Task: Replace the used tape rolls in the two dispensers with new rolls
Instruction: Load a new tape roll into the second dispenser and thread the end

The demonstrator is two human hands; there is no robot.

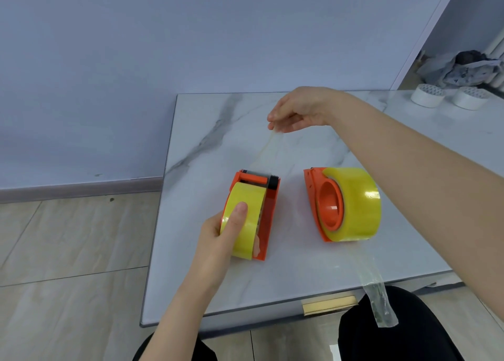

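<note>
Dark knees (381, 330) sit closest, just under the edge of the marble table (207, 148). A loose strip of clear tape (377, 300) hangs off that edge, coming from the right dispenser (313, 197), which lies on its side with a fat yellow roll (357, 205) on its hub.

The left hand (218, 240) grips the left dispenser (268, 216). Its thumb presses on the yellow roll (245, 219) and the other fingers curl around the far side. The right hand (297, 110) floats above the table with its fingertips pinched shut on the end of a thin clear tape strip (268, 153). That strip runs down to the front of the left dispenser.

Tape like this is light, floppy and very sticky, so it probably twists and sticks to itself fast. Holding it by the very tip and keeping it tight looks best. The rolls are hard and smooth, so grabbing them around the sides seems easy.

Two white rolls (447, 95) wait at the far right corner.
</note>
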